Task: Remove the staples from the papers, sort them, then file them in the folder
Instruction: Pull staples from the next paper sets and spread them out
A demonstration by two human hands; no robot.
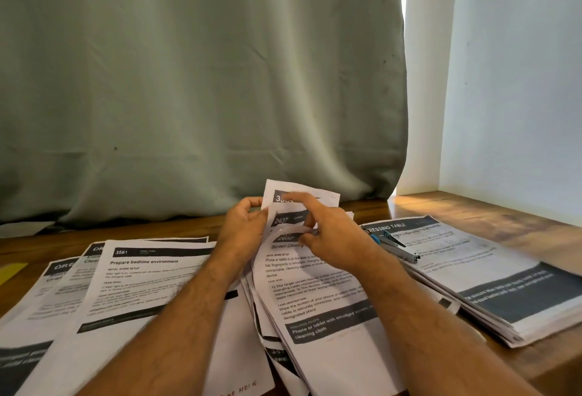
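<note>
A fanned stack of papers [318, 288] is being held up off the table [472, 206], between two flat piles. Its top-left edge is being pinched by the left hand [244, 227], fingers curled round it. The sheets' top corners are being parted by the right hand [330, 233], index finger outstretched, thumb pressing the front sheet. A staple remover [393, 246] is lying on the right pile [491, 273].

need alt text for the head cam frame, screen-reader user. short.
Seen from above, a person's left hand grips the top edge of a fanned bundle of printed papers on a wooden table, while the right hand thumbs through the sheets. More printed sheets lie to the left; a stapler rests on a stack to the right, before a grey-green curtain.
</note>
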